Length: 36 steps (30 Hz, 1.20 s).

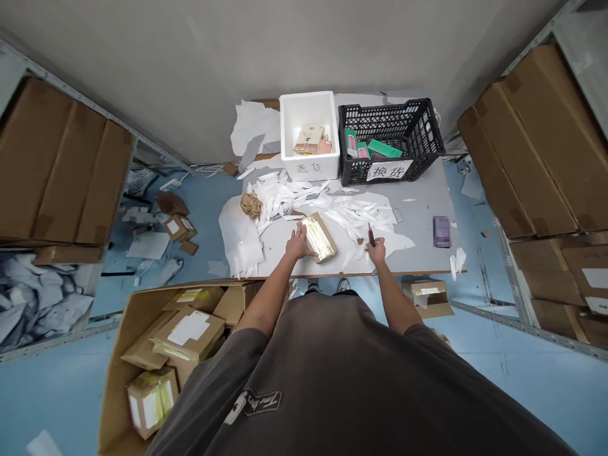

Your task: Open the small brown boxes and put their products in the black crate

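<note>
Grey-topped table (420, 199) against plain grey wall (237, 57), strewn with white paper strips (280, 197). Small brown cardboard box (320, 238), banded with shiny yellowish tape, lies askew near table's front edge. Left hand (298, 244) spread against box's left side. Right hand (377, 249), apart from box, fingers curled round slim red-and-black tool (371, 236). Behind: white foam bin (291, 168), black plastic crate (352, 171).
</note>
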Each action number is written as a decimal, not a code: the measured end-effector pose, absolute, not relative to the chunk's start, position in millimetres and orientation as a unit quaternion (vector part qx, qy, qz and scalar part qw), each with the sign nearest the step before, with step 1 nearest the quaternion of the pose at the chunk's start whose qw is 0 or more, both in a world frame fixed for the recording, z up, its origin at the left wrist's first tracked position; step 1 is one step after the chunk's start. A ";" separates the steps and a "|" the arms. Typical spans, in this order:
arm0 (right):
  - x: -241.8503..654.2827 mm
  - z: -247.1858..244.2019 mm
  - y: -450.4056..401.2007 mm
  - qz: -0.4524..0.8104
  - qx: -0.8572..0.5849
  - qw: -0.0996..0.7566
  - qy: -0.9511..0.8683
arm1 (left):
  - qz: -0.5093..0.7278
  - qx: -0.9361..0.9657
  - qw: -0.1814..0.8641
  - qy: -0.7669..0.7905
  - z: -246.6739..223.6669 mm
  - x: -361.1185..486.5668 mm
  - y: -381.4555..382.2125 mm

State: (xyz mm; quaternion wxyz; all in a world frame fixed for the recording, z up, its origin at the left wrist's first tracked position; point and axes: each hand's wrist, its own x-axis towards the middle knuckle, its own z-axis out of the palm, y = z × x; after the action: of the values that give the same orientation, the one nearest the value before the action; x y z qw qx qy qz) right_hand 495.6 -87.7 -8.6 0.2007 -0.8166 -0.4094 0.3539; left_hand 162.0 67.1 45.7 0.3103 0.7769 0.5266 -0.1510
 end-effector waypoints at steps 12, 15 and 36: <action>350.5 78.3 54.2 0.391 -0.708 0.053 -0.586 | -0.068 0.725 0.362 0.582 37.6 176.4 45.7; 341.7 82.4 58.8 0.369 -0.712 0.007 -0.598 | -0.066 0.724 0.363 0.583 36.6 176.0 45.8; 391.4 93.5 -68.4 0.434 -0.726 -0.082 -0.527 | -0.076 0.735 0.331 0.587 34.1 187.9 53.9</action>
State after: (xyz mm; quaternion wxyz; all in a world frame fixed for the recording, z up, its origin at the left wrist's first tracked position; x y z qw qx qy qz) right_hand 391.4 -68.4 93.5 -0.0822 -0.7265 -0.5268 0.4335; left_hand 187.9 53.9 34.1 0.3314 0.7350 0.5867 -0.0759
